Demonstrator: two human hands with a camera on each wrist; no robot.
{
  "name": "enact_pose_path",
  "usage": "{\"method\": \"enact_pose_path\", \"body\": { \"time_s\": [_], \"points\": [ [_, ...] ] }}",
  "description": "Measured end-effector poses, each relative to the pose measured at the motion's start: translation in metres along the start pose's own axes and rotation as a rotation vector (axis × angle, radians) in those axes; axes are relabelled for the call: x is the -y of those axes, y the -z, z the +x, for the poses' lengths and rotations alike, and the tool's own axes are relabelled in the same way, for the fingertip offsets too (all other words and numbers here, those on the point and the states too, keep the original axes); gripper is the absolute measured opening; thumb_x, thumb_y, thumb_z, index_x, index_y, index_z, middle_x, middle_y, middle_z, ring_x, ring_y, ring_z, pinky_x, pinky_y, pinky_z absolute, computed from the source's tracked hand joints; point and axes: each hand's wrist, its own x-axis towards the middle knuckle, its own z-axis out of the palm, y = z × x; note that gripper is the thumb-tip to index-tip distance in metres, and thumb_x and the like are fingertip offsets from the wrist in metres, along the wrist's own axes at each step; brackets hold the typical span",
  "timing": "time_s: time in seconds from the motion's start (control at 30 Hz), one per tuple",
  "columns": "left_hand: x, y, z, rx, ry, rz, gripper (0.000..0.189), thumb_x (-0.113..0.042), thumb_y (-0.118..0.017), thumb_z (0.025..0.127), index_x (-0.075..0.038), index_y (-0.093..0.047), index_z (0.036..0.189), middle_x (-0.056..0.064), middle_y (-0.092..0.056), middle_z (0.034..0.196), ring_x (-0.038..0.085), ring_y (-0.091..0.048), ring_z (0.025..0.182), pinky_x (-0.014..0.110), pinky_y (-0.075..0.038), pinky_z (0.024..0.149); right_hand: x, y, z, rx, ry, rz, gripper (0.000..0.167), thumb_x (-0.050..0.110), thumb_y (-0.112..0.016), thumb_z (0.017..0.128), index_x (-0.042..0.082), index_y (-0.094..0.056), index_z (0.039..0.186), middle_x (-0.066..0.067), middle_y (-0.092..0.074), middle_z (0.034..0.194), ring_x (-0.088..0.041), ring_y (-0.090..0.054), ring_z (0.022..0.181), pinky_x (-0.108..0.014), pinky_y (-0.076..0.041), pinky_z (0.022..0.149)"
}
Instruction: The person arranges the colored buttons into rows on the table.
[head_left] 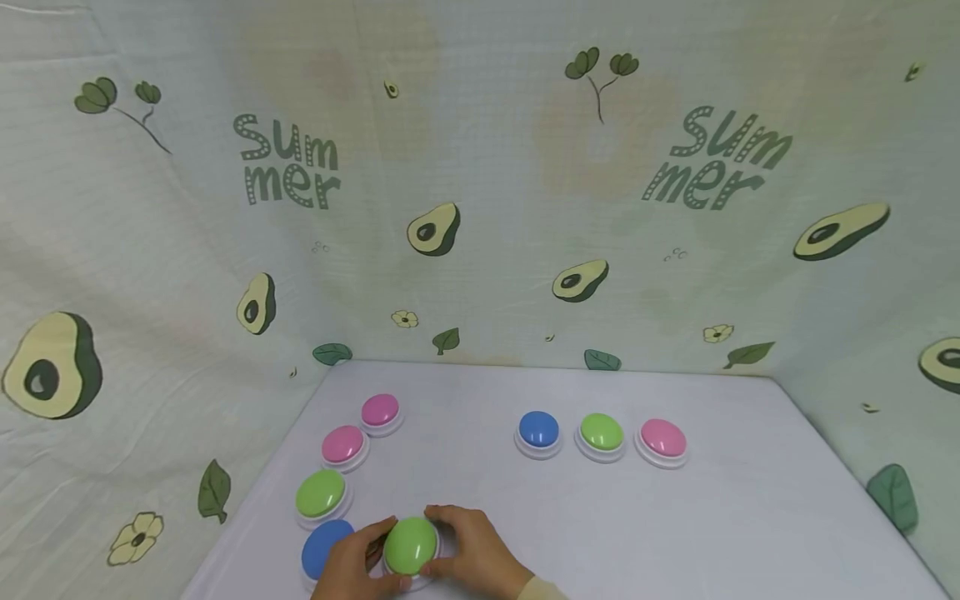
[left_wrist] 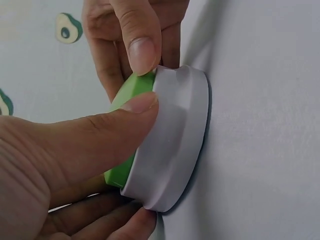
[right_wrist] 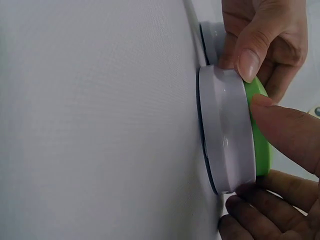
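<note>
A round push button with a green dome and white base (head_left: pixel 410 546) is at the near edge of the head view, between both hands. My left hand (head_left: pixel 358 560) grips it from the left, thumb at the front and fingers at the far side. From the right, my right hand (head_left: pixel 480 550) holds the same button, its thumb and fingers on the rim. Both wrist views show the thumbs against the green dome (left_wrist: pixel 131 92) and the white base (right_wrist: pixel 227 130) close on the table surface. A blue button (head_left: pixel 326 546) sits just left, partly hidden by the left hand.
Up the table's left side run a green button (head_left: pixel 320 493) and two pink buttons (head_left: pixel 342 444). At the back stand a blue button (head_left: pixel 538 430), another green button (head_left: pixel 602 433) and a pink one (head_left: pixel 663 439). Avocado-print cloth (head_left: pixel 487 167) surrounds the white table (head_left: pixel 735 517).
</note>
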Motion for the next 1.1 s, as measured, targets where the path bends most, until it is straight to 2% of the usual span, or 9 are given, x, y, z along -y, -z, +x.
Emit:
{"method": "enact_pose_path", "body": {
  "time_s": [0.27, 0.47, 0.73, 1.0, 1.1],
  "points": [
    [0.0, -0.004, 0.001, -0.042, 0.011, -0.001, 0.082, -0.02, -0.1, 0.068, 0.02, -0.061, 0.129, 0.036, -0.067, 0.124, 0.051, -0.067, 0.114, 0.035, -0.062, 0.088, 0.001, -0.001, -0.003, -0.024, 0.01, -0.014, 0.068, 0.021, -0.097, 0.072, 0.002, -0.069, 0.132, -0.008, -0.071, 0.133, -0.02, -0.066, 0.124, -0.036, -0.052, 0.108],
    [-0.001, -0.009, 0.002, -0.067, -0.012, 0.012, 0.08, -0.019, -0.101, 0.067, 0.017, -0.063, 0.128, 0.032, -0.069, 0.124, 0.049, -0.068, 0.114, 0.034, -0.062, 0.088, -0.005, -0.001, -0.005, -0.037, -0.005, 0.045, 0.067, 0.019, -0.097, 0.071, 0.004, -0.07, 0.131, -0.004, -0.072, 0.129, -0.017, -0.066, 0.121, -0.037, -0.053, 0.107],
    [-0.01, -0.018, 0.009, -0.103, -0.039, 0.097, 0.077, -0.025, -0.1, 0.067, 0.008, -0.068, 0.129, 0.025, -0.071, 0.126, 0.043, -0.071, 0.113, 0.041, -0.061, 0.091, -0.014, 0.008, -0.008, -0.055, -0.042, 0.088, 0.067, 0.023, -0.096, 0.073, 0.004, -0.07, 0.131, -0.004, -0.072, 0.13, -0.017, -0.065, 0.123, -0.041, -0.052, 0.108],
    [-0.024, -0.032, 0.023, -0.099, -0.045, 0.026, 0.075, -0.024, -0.099, 0.069, 0.001, -0.068, 0.132, 0.02, -0.07, 0.131, 0.042, -0.065, 0.123, 0.041, -0.059, 0.095, -0.023, 0.028, -0.011, -0.102, -0.012, 0.127, 0.068, 0.02, -0.095, 0.073, -0.002, -0.068, 0.132, -0.011, -0.072, 0.13, -0.023, -0.067, 0.123, -0.038, -0.054, 0.106],
    [-0.029, -0.039, 0.03, -0.105, -0.069, -0.014, 0.074, -0.022, -0.098, 0.07, 0.001, -0.067, 0.133, 0.019, -0.07, 0.131, 0.042, -0.064, 0.124, 0.038, -0.06, 0.095, -0.029, 0.037, -0.013, -0.116, -0.014, 0.152, 0.068, 0.017, -0.095, 0.074, -0.003, -0.068, 0.133, -0.012, -0.072, 0.132, -0.027, -0.066, 0.126, -0.037, -0.053, 0.107]
  ]
}}
